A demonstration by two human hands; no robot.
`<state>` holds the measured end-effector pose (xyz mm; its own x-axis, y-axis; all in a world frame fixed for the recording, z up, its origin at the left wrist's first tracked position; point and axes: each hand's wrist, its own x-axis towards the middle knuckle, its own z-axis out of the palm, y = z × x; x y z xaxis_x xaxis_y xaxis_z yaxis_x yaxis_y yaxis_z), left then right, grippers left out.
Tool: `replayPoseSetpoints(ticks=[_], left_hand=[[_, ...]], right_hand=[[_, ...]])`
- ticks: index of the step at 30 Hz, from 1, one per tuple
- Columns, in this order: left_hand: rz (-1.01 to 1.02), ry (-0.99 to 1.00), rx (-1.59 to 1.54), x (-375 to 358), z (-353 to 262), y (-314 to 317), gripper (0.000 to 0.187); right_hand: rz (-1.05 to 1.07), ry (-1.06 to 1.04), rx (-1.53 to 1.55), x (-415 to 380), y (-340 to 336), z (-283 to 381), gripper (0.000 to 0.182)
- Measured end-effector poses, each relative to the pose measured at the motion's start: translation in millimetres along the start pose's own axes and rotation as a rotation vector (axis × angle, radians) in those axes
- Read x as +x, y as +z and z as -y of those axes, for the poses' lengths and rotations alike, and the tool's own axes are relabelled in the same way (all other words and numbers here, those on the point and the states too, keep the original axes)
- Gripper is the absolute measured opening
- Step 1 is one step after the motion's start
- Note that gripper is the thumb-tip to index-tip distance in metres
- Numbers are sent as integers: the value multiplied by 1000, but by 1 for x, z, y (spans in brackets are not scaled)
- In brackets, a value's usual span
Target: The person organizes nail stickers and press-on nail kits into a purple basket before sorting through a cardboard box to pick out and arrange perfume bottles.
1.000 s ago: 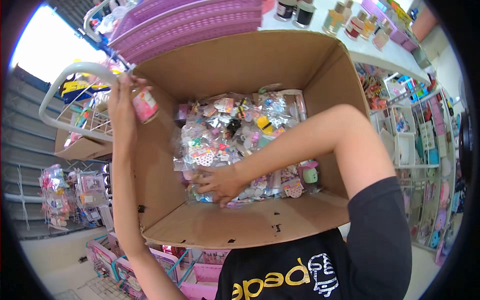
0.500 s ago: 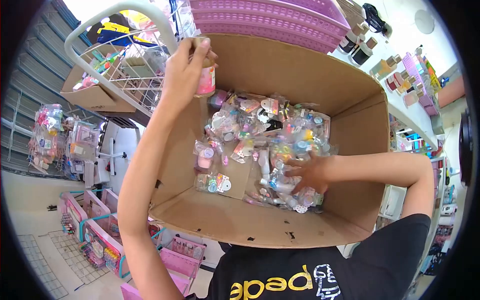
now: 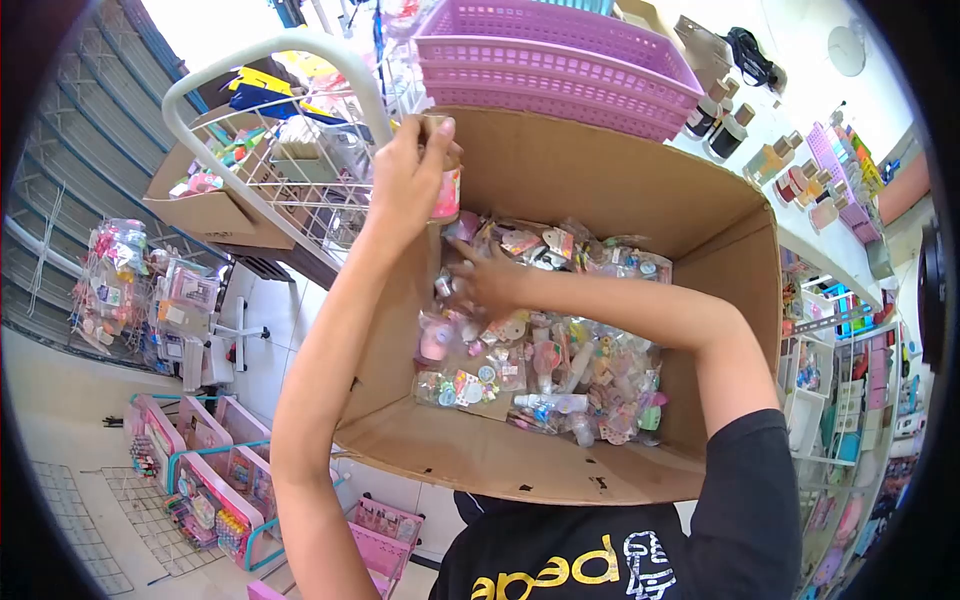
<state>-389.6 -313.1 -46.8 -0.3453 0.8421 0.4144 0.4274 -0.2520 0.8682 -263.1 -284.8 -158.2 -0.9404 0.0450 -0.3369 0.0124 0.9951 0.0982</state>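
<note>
My left hand (image 3: 412, 178) is closed around a small bottle with a pink label (image 3: 447, 197) at the upper left corner of a large cardboard box (image 3: 620, 165). Its fingers cover the bottle's upper part. Inside the box, my right hand (image 3: 492, 282) reaches across to the left side, fingers spread over a pile of small plastic-wrapped items (image 3: 590, 370); motion blurs the fingertips. A pink item in a clear bag (image 3: 436, 338) lies just below that hand. A white tube (image 3: 550, 402) rests near the box's front wall.
Stacked purple baskets (image 3: 560, 75) stand behind the box. A white wire basket (image 3: 300, 185) is at its left, with another cardboard box (image 3: 215, 212) beyond. Several bottles (image 3: 730, 132) line a white counter at right. Pink organizers (image 3: 215, 490) sit on the floor.
My right hand has moved left across the box, from the right-hand heap to the left side. Items in the pile have shifted. My left hand still holds the bottle at the corner.
</note>
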Motion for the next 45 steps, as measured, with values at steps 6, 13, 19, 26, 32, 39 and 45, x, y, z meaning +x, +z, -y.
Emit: replayPoseSetpoints(ticks=[6,13,19,26,32,39,45], left_hand=[[61,-79,-137,0,-4,-2,27],[58,-54,-196,-1,-2,-1,28],[188,-127,-314,-5,-21,-5,29],[267,-72,-358,-19,-78,0,28],[330,-67,-342,-75,-131,23,29],[393,59,-347,-138,-182,76,38],[471,226,-499,-187,-221,147,32]], right_hand=[[441,-97,129,-87,-2,6,62],[743,-22,226,-181,-14,12,63],[577,373,516,-248,-61,16,54],[-476,466,527,-327,-66,49,30],[-868,452,614,-340,-19,56,18],[-1129,410,716,-334,-36,86,19],[-1141,270,860,-356,-52,117,46]])
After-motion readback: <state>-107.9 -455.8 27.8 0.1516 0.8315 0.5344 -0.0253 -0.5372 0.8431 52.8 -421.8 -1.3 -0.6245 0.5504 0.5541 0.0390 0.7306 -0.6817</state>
